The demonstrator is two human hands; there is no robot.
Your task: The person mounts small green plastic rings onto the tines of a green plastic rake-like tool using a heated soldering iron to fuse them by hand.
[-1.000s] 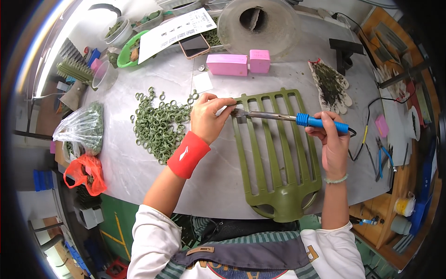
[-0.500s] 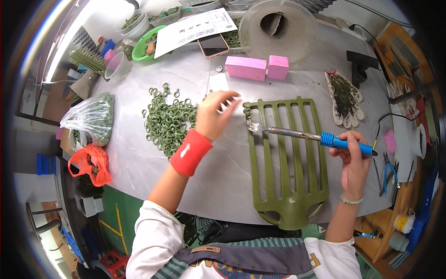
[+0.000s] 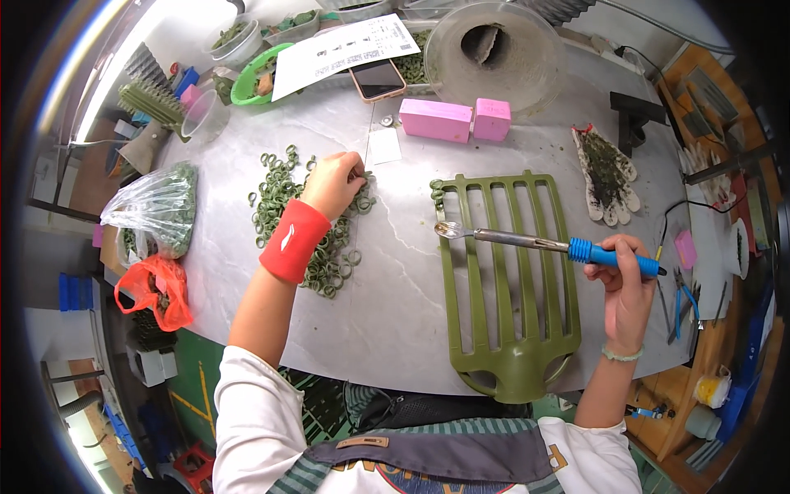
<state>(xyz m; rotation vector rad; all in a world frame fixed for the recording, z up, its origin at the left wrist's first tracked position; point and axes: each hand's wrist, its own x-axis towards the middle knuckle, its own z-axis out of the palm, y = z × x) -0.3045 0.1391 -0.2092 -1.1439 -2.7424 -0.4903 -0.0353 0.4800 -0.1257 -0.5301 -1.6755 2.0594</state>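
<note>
My left hand (image 3: 333,183), with a red wristband, is at the upper right edge of a pile of small green rings (image 3: 284,193). Its fingers are bent together beside a few rings; what they hold, if anything, is hidden. My right hand (image 3: 624,288) is closed round the blue ribbed handle of a soldering iron (image 3: 527,240) with a spoon-shaped metal tip. That tip hovers over or rests at the upper left bar of a flat green slotted frame (image 3: 514,354); I cannot tell if they touch. Several green rings (image 3: 437,191) sit on the frame's upper left corner.
Pink blocks (image 3: 436,120), a phone (image 3: 378,80), a paper sheet (image 3: 346,53) and a big translucent tub (image 3: 527,66) stand at the back. Bagged green pieces (image 3: 169,206) lie left. A stained glove (image 3: 607,177), black stand (image 3: 635,115) and pliers (image 3: 685,300) are right.
My left hand has moved left, from near the frame to the ring pile, and its fingers have come together. The right hand and soldering iron have barely moved.
</note>
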